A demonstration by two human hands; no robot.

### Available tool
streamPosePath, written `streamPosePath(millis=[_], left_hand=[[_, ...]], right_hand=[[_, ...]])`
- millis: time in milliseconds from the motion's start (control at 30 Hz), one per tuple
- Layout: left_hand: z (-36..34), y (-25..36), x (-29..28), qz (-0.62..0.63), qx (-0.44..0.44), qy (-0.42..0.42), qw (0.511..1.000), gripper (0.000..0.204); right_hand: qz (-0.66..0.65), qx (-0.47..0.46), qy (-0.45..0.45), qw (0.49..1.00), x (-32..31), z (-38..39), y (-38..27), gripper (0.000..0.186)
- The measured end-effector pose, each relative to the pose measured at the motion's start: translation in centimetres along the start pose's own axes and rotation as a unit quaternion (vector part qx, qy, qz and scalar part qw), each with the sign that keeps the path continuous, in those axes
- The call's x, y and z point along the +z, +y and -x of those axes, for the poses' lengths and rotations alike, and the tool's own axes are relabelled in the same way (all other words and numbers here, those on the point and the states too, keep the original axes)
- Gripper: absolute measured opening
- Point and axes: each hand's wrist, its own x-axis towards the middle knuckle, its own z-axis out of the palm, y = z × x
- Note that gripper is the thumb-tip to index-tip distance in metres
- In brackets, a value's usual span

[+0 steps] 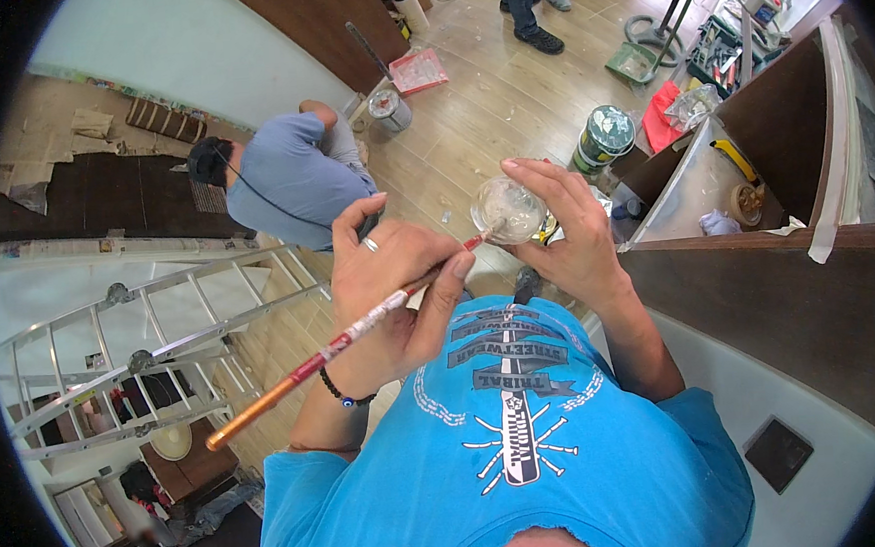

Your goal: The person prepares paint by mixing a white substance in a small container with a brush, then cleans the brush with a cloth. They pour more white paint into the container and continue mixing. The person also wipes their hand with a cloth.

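Note:
In my left hand (386, 285) is a slim paintbrush (346, 337) with a red and orange handle, pinched between thumb and fingers. The handle slants down to the left, and the bristle end reaches the rim of a clear round cup (507, 210). My right hand (573, 233) grips that cup from its right side, fingers over the far rim and thumb underneath. Something pale and whitish shows inside the cup; how much it holds, I cannot tell. Both hands are raised in front of my blue T-shirt.
A co-worker (292, 187) crouches ahead to the left, near a paint can (389, 111) and a red dustpan (418, 71). An aluminium ladder (176, 340) leans at left. On the right are a green pail (605, 138) and a dark wooden cabinet (758, 274). Another person's legs (526, 7) stand farther off.

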Motion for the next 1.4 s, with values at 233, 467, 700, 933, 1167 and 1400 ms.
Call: streamPosePath(millis=[233,467,700,933,1167,1400], left_hand=[[0.1,-0.2,0.3,0.065,-0.022,-0.002,0.998,0.002],[-0.2,-0.5,0.1,-0.023,0.012,0.037,0.999,0.003],[-0.1,0.2,0.0,-0.003,0.040,0.033,0.999,0.006],[0.0,0.6,-0.7,0.045,0.024,-0.043,0.998,0.006],[-0.1,-0.1,-0.7,-0.029,0.009,0.020,0.999,0.003],[0.0,0.6,-0.8,0.041,0.020,-0.035,0.998,0.003]], right_hand=[[-0.003,-0.003,-0.010,1.000,0.0,0.0,-0.3,0.080],[0.002,-0.006,-0.014,1.000,0.1,0.1,-0.3,0.080],[-0.005,-0.004,-0.011,1.000,0.2,0.1,-0.4,0.080],[-0.003,-0.001,-0.022,1.000,-0.1,0.0,-0.7,0.079],[0.000,-0.006,-0.009,1.000,-0.2,0.0,-0.9,0.077],[-0.011,0.005,-0.016,1.000,-0.6,0.1,-0.9,0.080]])
